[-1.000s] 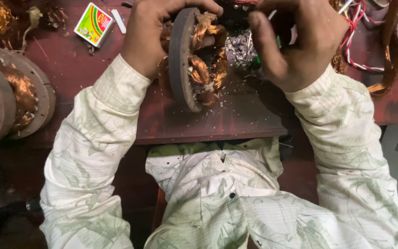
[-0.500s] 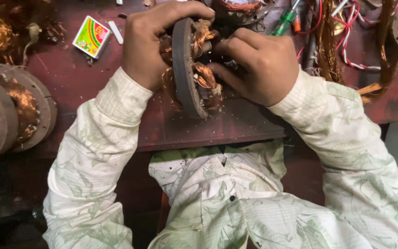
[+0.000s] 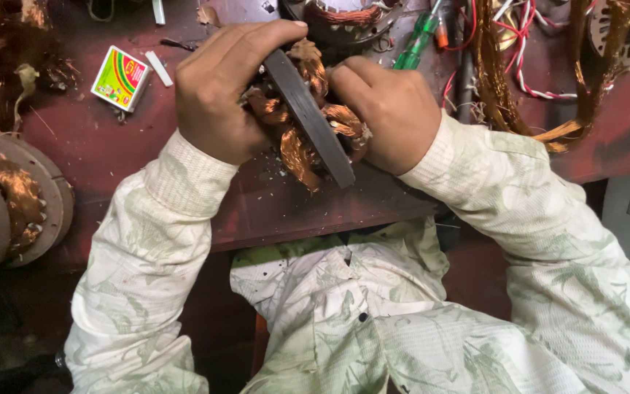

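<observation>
A round grey motor stator (image 3: 308, 117) with copper wire windings stands on edge on a dark red workbench (image 3: 271, 208). My left hand (image 3: 220, 91) wraps over its left side, fingers curled across the top rim. My right hand (image 3: 384, 109) presses against its right side, fingers tucked into the copper coils. Both sleeves are pale with a green leaf pattern.
A small colourful box (image 3: 119, 78) and a white stick (image 3: 159, 68) lie at the upper left. Another wound stator (image 3: 16, 197) sits at the left edge. A green-handled screwdriver (image 3: 417, 40), red and white wires (image 3: 526, 51) and loose copper wire bundles (image 3: 585, 80) crowd the upper right.
The stator has tilted so its rim now slants down to the right. My right hand has shifted from the front of the coils to the right face.
</observation>
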